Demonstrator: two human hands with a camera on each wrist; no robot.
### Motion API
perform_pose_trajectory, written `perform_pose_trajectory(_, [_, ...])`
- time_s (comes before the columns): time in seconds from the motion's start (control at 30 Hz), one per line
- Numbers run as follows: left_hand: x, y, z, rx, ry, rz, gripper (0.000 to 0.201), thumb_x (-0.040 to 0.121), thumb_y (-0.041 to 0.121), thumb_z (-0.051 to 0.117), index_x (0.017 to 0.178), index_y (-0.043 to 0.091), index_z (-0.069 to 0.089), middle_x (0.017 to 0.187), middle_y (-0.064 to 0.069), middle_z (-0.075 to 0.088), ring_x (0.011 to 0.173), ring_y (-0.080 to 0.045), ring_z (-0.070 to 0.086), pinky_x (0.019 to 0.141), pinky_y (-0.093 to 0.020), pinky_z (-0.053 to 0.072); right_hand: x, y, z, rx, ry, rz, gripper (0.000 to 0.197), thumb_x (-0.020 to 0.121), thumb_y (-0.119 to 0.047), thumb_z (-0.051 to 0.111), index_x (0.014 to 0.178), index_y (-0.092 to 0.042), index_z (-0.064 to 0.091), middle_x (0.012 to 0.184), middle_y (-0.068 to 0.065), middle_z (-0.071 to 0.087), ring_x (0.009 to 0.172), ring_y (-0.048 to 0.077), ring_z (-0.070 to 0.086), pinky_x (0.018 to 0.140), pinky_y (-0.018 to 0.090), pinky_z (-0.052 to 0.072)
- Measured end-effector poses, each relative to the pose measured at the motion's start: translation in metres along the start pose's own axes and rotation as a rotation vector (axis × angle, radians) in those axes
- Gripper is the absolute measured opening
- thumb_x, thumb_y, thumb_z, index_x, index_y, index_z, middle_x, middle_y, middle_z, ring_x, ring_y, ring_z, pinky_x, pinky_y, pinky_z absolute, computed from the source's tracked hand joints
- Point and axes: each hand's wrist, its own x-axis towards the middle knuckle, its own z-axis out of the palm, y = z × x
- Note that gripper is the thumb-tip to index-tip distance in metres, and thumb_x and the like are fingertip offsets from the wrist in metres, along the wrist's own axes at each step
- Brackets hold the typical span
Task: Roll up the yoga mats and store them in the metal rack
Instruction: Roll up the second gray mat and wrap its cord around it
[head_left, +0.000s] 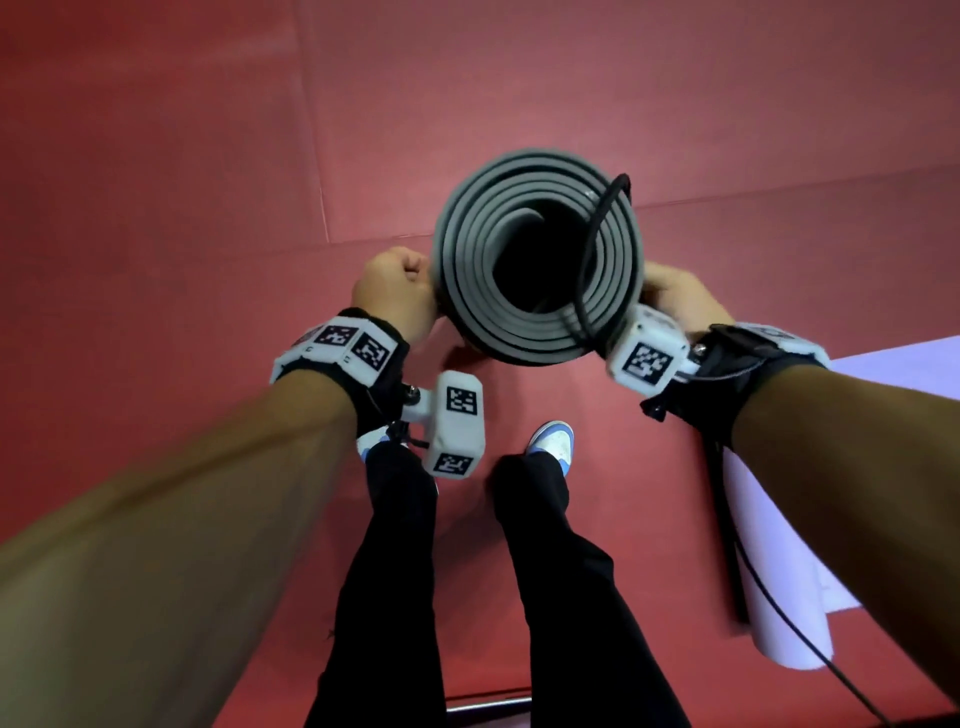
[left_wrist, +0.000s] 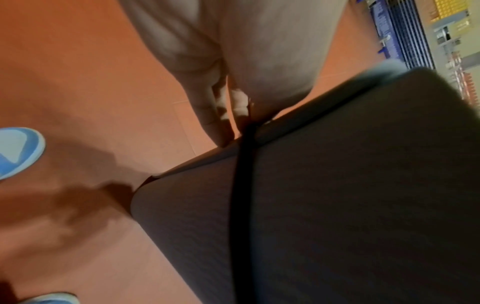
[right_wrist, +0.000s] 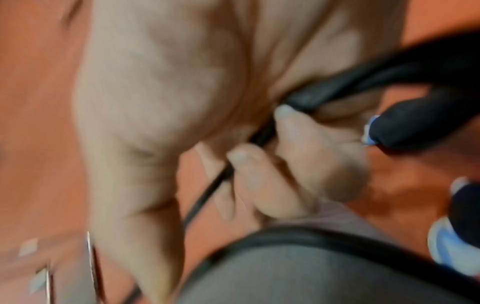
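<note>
Both hands (head_left: 540, 296) clamped on upright rolled grey mat (head_left: 535, 254); right-wrist view alone: fingers (right_wrist: 249, 176) pinching black cord (right_wrist: 207, 195).

Black wrist straps (head_left: 379, 358) fitted with white blocky camera modules (head_left: 457, 431) bearing black-and-white square fiducial markers. Thin black cable (head_left: 779, 608) routed from right strap. Black trousers (head_left: 561, 561), white-and-light-blue sneakers (head_left: 553, 441) worn.

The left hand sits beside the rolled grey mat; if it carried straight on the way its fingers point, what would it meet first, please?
Most likely the rolled grey mat itself: the left hand already touches its side, fingers at the black strap. Depth is unclear in the blurred wrist view.
</note>
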Motion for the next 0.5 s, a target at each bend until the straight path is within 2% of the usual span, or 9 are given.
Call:
perform_pose_trajectory(0.07, [0.001, 0.004, -0.003, -0.086, 0.013, 0.009, 0.014, 0.080, 0.023, 0.052, 0.080, 0.034, 0.061, 0.074, -0.012, 0.066, 0.078, -0.037, 0.068, 0.073, -0.056, 0.058, -0.005, 0.000, -0.005, 0.236, 0.006, 0.013, 0.021, 0.088, -0.018, 0.049, 0.075, -0.008, 0.062, 0.078, 0.006, 0.067, 0.055, 0.019, 0.062, 0.052, 0.021, 0.050])
perform_pose_trajectory(0.1, [-0.002, 0.012, -0.006, -0.122, 0.015, 0.022, 0.012, 0.082, 0.032, 0.052, 0.084, 0.035, 0.063, 0.080, -0.013, 0.068, 0.081, -0.039, 0.067, 0.074, -0.057, 0.058, -0.002, -0.002, -0.007, 0.175, 0.084, -0.004, 0.017, 0.084, -0.019, 0.052, 0.075, -0.010, 0.062, 0.085, 0.006, 0.062, 0.053, 0.019, 0.057, 0.051, 0.019, 0.046])
perform_pose_trajectory(0.2, [-0.014, 0.042, -0.019, -0.132, 0.016, 0.037, 0.055, 0.083, 0.068, 0.041, 0.097, 0.021, 0.066, 0.106, -0.006, 0.069, 0.103, -0.028, 0.063, 0.093, -0.049, 0.052, 0.003, -0.018, -0.004, -0.235, 0.342, -0.195, 0.018, 0.087, -0.019, 0.057, 0.094, -0.006, 0.067, 0.079, 0.008, 0.054, 0.049, 0.019, 0.047, 0.044, 0.019, 0.031])
perform_pose_trajectory(0.27, [-0.023, 0.058, -0.023, -0.104, -0.117, 0.154, 0.053, 0.087, 0.060, 0.055, 0.122, 0.021, 0.060, 0.120, 0.000, 0.065, 0.110, -0.017, 0.060, 0.097, -0.035, 0.049, 0.003, -0.029, 0.013, -0.470, 0.272, -0.276, 0.029, 0.093, -0.019, 0.053, 0.114, -0.007, 0.068, 0.098, 0.015, 0.066, 0.081, 0.027, 0.064, 0.052, 0.026, 0.040])
perform_pose_trajectory(0.33, [-0.027, 0.068, -0.023, 0.035, -0.230, 0.214, 0.057, 0.085, 0.038, 0.072, 0.134, 0.019, 0.049, 0.118, 0.004, 0.061, 0.104, -0.011, 0.058, 0.087, -0.027, 0.047, -0.002, -0.031, 0.027, -0.593, 0.252, -0.304, 0.035, 0.092, -0.036, 0.056, 0.111, -0.009, 0.069, 0.110, 0.018, 0.069, 0.099, 0.034, 0.067, 0.074, 0.037, 0.055])
perform_pose_trajectory(0.37, [-0.025, 0.071, -0.023, 0.178, -0.221, 0.213, 0.059, 0.083, 0.032, 0.075, 0.133, 0.019, 0.047, 0.115, 0.003, 0.060, 0.100, -0.013, 0.057, 0.081, -0.027, 0.044, -0.006, -0.031, 0.032, -0.539, 0.257, -0.310, 0.044, 0.086, -0.049, 0.061, 0.101, -0.009, 0.071, 0.101, 0.015, 0.072, 0.090, 0.031, 0.069, 0.077, 0.046, 0.058])
perform_pose_trajectory(0.4, [-0.023, 0.073, -0.023, 0.323, -0.177, 0.205, 0.059, 0.080, 0.031, 0.075, 0.130, 0.018, 0.045, 0.113, 0.000, 0.060, 0.099, -0.018, 0.057, 0.078, -0.028, 0.041, -0.008, -0.029, 0.035, -0.463, 0.253, -0.299, 0.050, 0.081, -0.059, 0.065, 0.092, -0.010, 0.072, 0.089, 0.009, 0.073, 0.075, 0.022, 0.069, 0.069, 0.044, 0.060])
perform_pose_trajectory(0.43, [-0.022, 0.074, -0.024, 0.430, -0.125, 0.203, 0.061, 0.078, 0.031, 0.074, 0.129, 0.018, 0.043, 0.114, -0.004, 0.060, 0.101, -0.023, 0.057, 0.078, -0.030, 0.040, -0.011, -0.025, 0.038, -0.442, 0.213, -0.316, 0.050, 0.079, -0.061, 0.068, 0.089, -0.012, 0.071, 0.080, 0.002, 0.071, 0.064, 0.012, 0.066, 0.057, 0.030, 0.055])
perform_pose_trajectory(0.5, [-0.024, 0.075, -0.028, 0.489, -0.084, 0.255, 0.066, 0.078, 0.031, 0.073, 0.134, 0.021, 0.039, 0.113, -0.006, 0.061, 0.106, -0.031, 0.058, 0.081, -0.034, 0.043, -0.016, -0.019, 0.047, -0.706, 0.139, -0.427, 0.047, 0.075, -0.057, 0.075, 0.099, -0.018, 0.065, 0.088, -0.002, 0.068, 0.070, 0.002, 0.064, 0.060, 0.020, 0.051])
